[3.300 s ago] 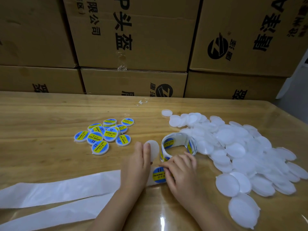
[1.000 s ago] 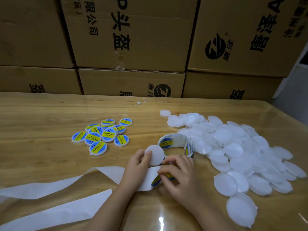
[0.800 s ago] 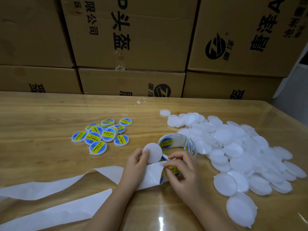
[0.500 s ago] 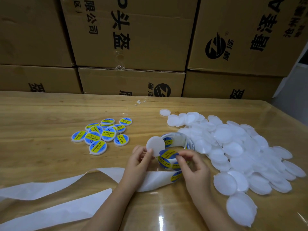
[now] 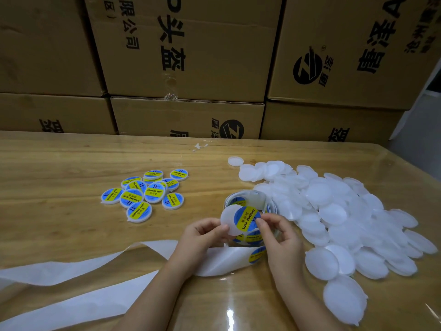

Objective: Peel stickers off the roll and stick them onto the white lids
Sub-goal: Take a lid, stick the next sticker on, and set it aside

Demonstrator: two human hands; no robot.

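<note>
wooden table [image 5: 59,211] | white lids [image 5: 334,213] heaped right | cardboard boxes [image 5: 222,68] stacked behind

Between the fingers of the left hand [image 5: 200,235] and the right hand [image 5: 279,237], the lid [image 5: 228,220] is showing milky white, and the sticker [image 5: 247,217] against it is showing blue with a yellow band and black lettering. Just beyond the fingers, the roll [image 5: 259,199] is carrying the same blue and yellow on white backing. Right of the fingers the heaped lids [image 5: 334,211] are lying white. Left of them the labelled lids [image 5: 143,192] are showing blue and yellow on the honey-brown grained table [image 5: 59,199].
</note>
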